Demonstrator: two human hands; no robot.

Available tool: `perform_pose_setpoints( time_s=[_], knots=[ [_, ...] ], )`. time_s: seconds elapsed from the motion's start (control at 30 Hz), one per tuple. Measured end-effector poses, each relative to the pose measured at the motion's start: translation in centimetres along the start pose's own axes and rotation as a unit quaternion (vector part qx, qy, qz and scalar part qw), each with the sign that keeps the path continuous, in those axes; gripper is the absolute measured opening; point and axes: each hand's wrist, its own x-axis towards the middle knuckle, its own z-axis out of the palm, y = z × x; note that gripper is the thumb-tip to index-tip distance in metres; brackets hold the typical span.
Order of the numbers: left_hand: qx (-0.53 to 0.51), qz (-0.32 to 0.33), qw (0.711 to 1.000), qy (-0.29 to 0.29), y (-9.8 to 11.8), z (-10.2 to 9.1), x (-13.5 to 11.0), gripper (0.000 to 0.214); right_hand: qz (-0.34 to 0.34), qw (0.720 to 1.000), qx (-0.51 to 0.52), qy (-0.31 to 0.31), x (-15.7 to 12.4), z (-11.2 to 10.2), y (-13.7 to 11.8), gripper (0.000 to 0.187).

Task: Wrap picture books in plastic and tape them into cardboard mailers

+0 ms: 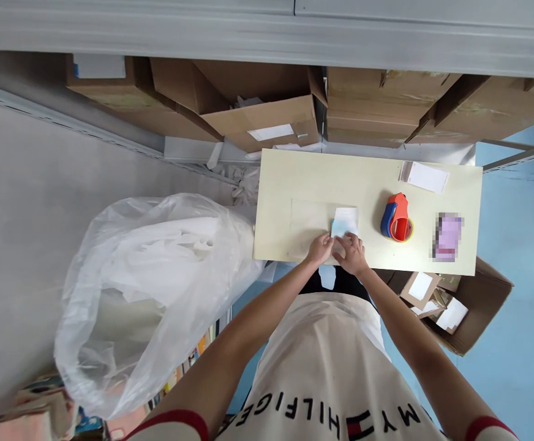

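A small white and light-blue packet [345, 219] lies near the front edge of the pale table [276, 177]. My left hand [321, 248] has its fingers curled together at the packet's lower left corner. On the lower right side, my right hand [352, 252] grips the near end with bent fingers, which hide that part. A pale-blue piece [327, 277] shows just below the table edge between my wrists. Right of my hands stands a red and blue tape dispenser [398, 218]. A clear flat sheet or sleeve [310, 220] seems to lie left of the packet.
White slips [427, 177] lie at the table's back right, near a blurred purple item [447, 237]. A large clear plastic bag [111, 343] with white material stands left. An open carton [487, 312] holding small boxes is at right. Cardboard boxes [267, 125] fill the shelf behind.
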Motion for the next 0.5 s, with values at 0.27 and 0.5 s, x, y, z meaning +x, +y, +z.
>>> perform_pose_setpoints(
  time_s=[0.27, 0.5],
  knots=[
    [0.242, 0.171, 0.955, 0.011, -1.4, 0.9, -0.8, 0.03, 0.016, 0.997, 0.002, 0.071, -0.4, 0.2, 0.6, 0.048],
    [0.235, 0.16, 0.959, -0.003, -1.6, 1.7, -0.7, 0.036, 0.18, 0.921, 0.324, 0.123, 0.1, 0.3, 2.6, 0.057]
  ],
)
